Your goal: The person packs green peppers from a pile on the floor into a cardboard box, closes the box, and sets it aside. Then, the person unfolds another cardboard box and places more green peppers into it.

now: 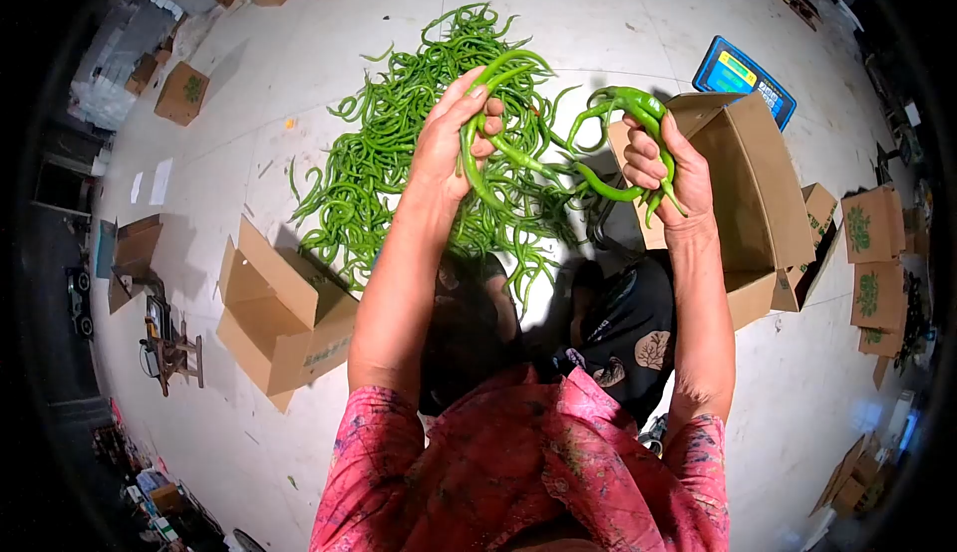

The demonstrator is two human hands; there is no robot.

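My left hand is closed around a few long green chili peppers, raised over a large heap of the same peppers on the floor. In my right hand is another bunch of green peppers, held beside an open cardboard box. Curved tips stick out above and below both fists. The fingers of each hand wrap round the stems and bodies, so the exact number held is hidden.
A second open cardboard box stands to my left. Behind the right box is a blue digital scale. More boxes stand at the far right, and a small carton sits at the upper left. My knees are below the heap.
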